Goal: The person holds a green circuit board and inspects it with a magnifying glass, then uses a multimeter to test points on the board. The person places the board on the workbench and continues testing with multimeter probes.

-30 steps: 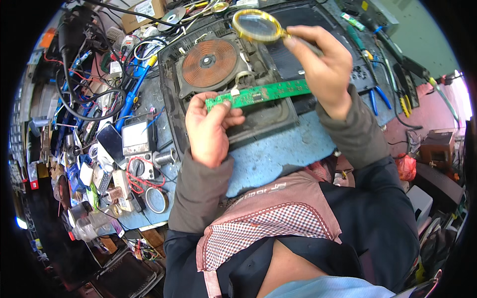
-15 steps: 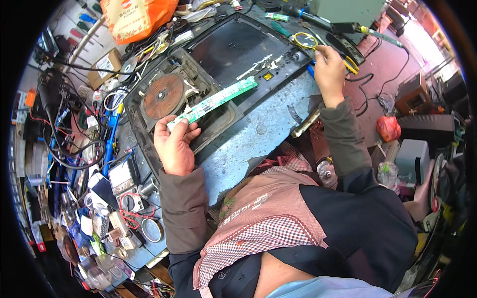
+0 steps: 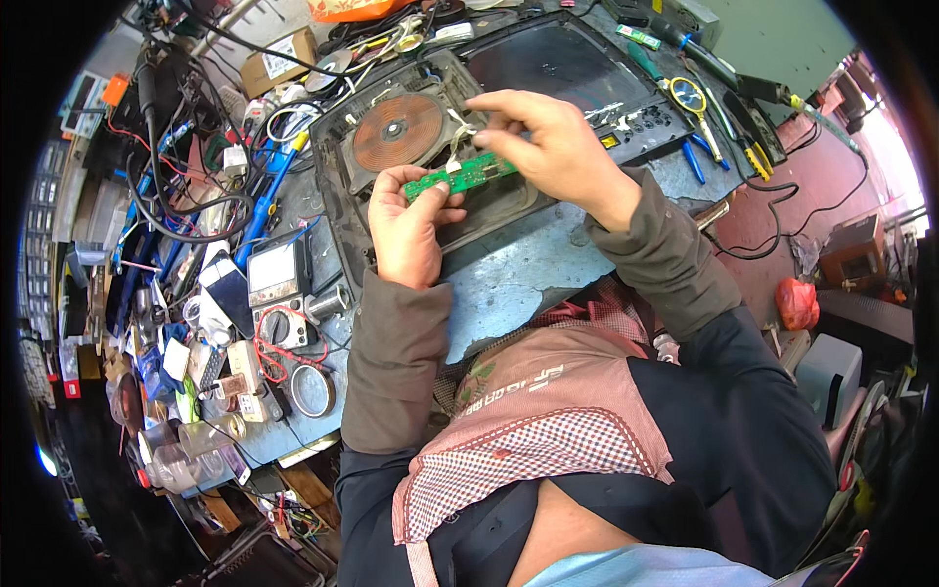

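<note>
My left hand (image 3: 416, 227) pinches the left end of a long, narrow green circuit board (image 3: 475, 176), thumb on top. The board is held above the opened body of an induction cooker (image 3: 337, 186). My right hand (image 3: 562, 152) reaches over the board's right end, hiding that part. Its index finger and thumb are apart beside white wires (image 3: 458, 137), which run down to a white plug (image 3: 453, 166) at the board. A round copper coil (image 3: 396, 132) sits in the cooker body, left of the wires. The cooker's dark glass top (image 3: 558, 64) lies behind my right hand.
A yellow-rimmed magnifying glass (image 3: 688, 95), blue-handled tool (image 3: 693, 161) and yellow-black tool (image 3: 757, 161) lie at the right. Cables and a blue tool (image 3: 262, 210) crowd the left. A multimeter (image 3: 284, 323) with red leads and a tape roll (image 3: 312, 390) are nearer.
My right hand has let go of the magnifying glass and moved left to the circuit board. The board, still in my left hand, now appears darker green and tilted differently. The view has shifted.
</note>
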Demonstrator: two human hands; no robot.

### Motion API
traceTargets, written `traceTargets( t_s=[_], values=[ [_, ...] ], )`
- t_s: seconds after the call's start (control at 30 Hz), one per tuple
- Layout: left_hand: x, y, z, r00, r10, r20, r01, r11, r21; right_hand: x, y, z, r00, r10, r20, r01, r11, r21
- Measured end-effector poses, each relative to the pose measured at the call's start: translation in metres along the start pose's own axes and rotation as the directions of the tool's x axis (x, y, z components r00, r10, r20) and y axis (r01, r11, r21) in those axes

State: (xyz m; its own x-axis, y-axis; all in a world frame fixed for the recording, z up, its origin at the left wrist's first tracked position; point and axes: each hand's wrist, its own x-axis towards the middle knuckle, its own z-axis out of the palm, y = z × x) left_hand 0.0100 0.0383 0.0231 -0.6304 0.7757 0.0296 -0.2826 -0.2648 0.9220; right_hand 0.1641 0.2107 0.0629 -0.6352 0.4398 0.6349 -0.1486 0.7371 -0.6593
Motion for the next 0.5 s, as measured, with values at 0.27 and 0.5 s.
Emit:
traceTargets(
  t_s=[0.27, 0.5],
  values=[
    [0.001, 0.0, 0.001, 1.0, -0.017, -0.015, 0.017, 1.0, -0.008, 0.026, 0.018, 0.024, 0.914, 0.183, 0.363, -0.212, 0.976, 0.04],
    [0.001, 0.002, 0.004, 0.999, -0.035, -0.04, 0.036, 0.999, 0.013, 0.027, 0.03, 0.038, 0.878, 0.263, 0.4, -0.423, 0.816, 0.394]
  ],
)
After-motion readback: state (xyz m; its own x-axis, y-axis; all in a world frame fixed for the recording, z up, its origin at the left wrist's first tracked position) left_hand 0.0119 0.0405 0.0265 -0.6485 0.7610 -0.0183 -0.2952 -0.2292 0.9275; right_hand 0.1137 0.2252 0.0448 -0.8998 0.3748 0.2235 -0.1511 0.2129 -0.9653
